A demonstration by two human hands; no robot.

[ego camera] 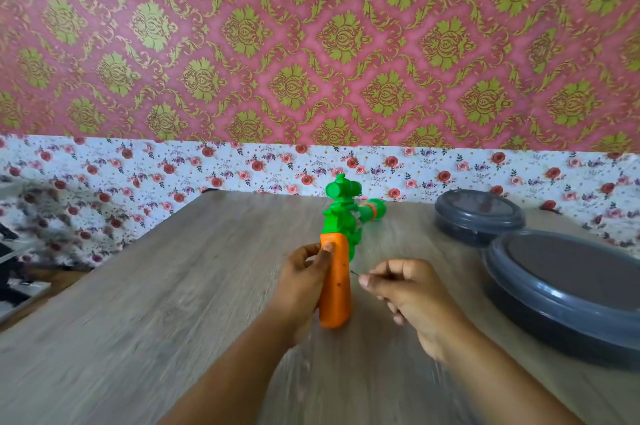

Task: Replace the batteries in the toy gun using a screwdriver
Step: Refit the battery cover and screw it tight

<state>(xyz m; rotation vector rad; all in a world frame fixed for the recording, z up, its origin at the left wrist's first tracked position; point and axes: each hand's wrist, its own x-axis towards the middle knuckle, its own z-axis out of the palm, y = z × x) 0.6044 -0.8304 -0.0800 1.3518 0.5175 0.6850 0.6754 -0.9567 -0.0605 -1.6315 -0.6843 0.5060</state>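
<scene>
The toy gun [341,237] has a green body and an orange grip, and its barrel points away toward the far right. My left hand [304,286] holds the orange grip, thumb pressed near its top. Just right of the grip, my right hand [408,293] has its fingers curled around a thin screwdriver [356,273]. Only the dark metal tip shows past the fingertips, a short way from the grip's right side. The screwdriver's handle is hidden inside the hand.
A wooden table [173,303] lies under both hands. Two round dark grey lidded containers stand at the right: a large one [568,293] near me and a smaller one [479,216] behind it. Floral wallpaper backs the table; dark clutter sits at the left edge.
</scene>
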